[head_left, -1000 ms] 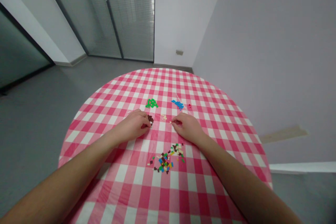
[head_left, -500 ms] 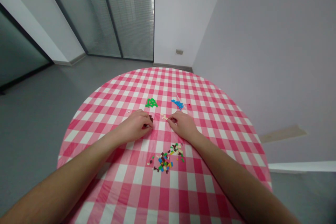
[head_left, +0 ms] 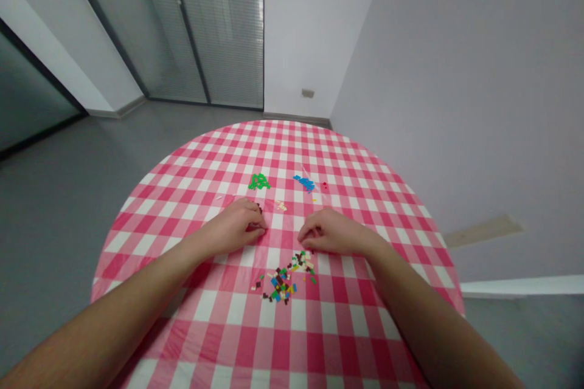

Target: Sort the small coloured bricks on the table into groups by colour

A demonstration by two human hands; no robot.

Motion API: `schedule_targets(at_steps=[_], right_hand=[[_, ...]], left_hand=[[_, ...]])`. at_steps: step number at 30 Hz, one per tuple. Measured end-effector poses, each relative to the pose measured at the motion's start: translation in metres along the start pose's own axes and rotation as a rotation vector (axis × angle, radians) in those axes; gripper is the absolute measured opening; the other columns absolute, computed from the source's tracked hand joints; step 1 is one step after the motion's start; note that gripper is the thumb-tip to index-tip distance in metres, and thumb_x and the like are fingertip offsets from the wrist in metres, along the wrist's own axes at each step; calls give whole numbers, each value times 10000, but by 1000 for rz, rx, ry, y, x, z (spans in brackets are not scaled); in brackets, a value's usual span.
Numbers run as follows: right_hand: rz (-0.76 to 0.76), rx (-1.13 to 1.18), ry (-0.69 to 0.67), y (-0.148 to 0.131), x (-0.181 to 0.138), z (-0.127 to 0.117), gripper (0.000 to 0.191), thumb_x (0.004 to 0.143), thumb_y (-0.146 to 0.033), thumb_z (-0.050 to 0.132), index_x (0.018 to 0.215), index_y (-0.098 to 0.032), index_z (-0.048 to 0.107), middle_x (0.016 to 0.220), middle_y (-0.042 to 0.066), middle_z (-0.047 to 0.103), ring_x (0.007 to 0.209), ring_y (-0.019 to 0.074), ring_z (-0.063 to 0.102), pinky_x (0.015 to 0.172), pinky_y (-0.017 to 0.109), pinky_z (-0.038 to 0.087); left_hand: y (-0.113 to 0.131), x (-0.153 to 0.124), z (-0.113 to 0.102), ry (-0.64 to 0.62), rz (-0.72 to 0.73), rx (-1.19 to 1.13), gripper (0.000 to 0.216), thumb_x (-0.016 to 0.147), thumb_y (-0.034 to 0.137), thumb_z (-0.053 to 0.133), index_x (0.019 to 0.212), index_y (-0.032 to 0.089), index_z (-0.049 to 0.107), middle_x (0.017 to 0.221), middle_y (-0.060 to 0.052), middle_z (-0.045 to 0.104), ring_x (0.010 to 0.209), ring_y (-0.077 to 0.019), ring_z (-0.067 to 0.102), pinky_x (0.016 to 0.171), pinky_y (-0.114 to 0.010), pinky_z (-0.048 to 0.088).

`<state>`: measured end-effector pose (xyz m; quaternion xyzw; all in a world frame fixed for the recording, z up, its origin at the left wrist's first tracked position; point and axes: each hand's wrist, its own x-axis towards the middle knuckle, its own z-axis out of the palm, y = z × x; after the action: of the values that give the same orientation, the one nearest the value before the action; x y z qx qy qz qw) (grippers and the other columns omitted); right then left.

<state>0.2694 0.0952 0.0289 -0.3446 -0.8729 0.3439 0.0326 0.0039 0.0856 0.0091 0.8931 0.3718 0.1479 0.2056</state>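
My left hand [head_left: 241, 225] rests low over the cloth beside a pile of dark brown toy bricks [head_left: 259, 208], which it partly hides. Its thumb and fingers are curled together, and whatever may be between them is too small to see. Just beyond a mixed pile of small toy bricks [head_left: 280, 282] is my right hand [head_left: 333, 231], fingers bent with a gap to the thumb and nothing visible in them. Several cream bricks [head_left: 281, 206] lie between and beyond the hands. Farther off are a green brick pile [head_left: 259, 182] and a blue brick pile [head_left: 304, 183].
A red-and-white checked cloth [head_left: 283, 352] covers the round table. A few red pieces [head_left: 325, 185] lie right of the blue pile, with a yellow piece [head_left: 314, 200] nearer. A white piece [head_left: 219, 197] lies at left. Beyond the table stand walls and a glass partition [head_left: 205, 30].
My right hand has left the cream bricks and come back toward the mixed pile. My left hand has shifted slightly nearer to me. A yellow piece now shows near the blue pile.
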Motion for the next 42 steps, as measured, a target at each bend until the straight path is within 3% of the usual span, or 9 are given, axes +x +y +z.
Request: schedule_targets(at_steps=[6, 16, 21, 28, 35, 42], right_hand=[[38, -69, -180, -5, -8, -3, 262, 747, -103, 666, 962, -198, 781, 879, 37, 745, 729, 141, 636, 637, 227, 437], [46, -76, -152, -7, -4, 4, 144, 735, -161, 711, 861, -180, 777, 806, 36, 720, 661, 125, 603, 575, 216, 407], [10, -73, -17, -3, 0, 6, 129, 752, -122, 656, 814, -184, 751, 781, 24, 718, 653, 126, 604, 592, 225, 417], [31, -157, 308, 10, 21, 23, 106, 855, -228, 651, 882, -188, 746, 892, 66, 744, 803, 180, 646, 715, 282, 453], [29, -78, 352, 17, 24, 27, 119, 870, -277, 656, 873, -199, 747, 859, 51, 742, 767, 171, 642, 704, 282, 462], [-18, 2, 344, 19, 19, 21, 150, 817, -147, 620, 895, -195, 739, 852, 27, 741, 754, 150, 647, 691, 249, 465]], left_hand=[[3, -1, -2, 11, -7, -7, 177, 897, 167, 558, 836, 195, 722, 858, -39, 689, 835, -191, 596, 819, -355, 432], [8, 1, -4, 4, -16, -1, 207, 901, 177, 523, 834, 192, 718, 856, -44, 698, 842, -197, 605, 817, -349, 442], [11, 1, -3, -14, -14, -13, 193, 888, 170, 530, 834, 191, 714, 852, -46, 692, 850, -202, 599, 812, -352, 450], [10, 2, 0, -24, -6, -18, 178, 883, 150, 549, 826, 188, 713, 834, -44, 687, 837, -195, 595, 793, -335, 443], [13, 2, 0, -23, 7, -15, 176, 895, 147, 554, 831, 191, 713, 839, -37, 687, 845, -197, 592, 794, -339, 436], [20, 5, 25, 82, 79, 92, 236, 972, 241, 522, 1130, 228, 696, 888, -53, 658, 858, -211, 552, 774, -353, 413]])
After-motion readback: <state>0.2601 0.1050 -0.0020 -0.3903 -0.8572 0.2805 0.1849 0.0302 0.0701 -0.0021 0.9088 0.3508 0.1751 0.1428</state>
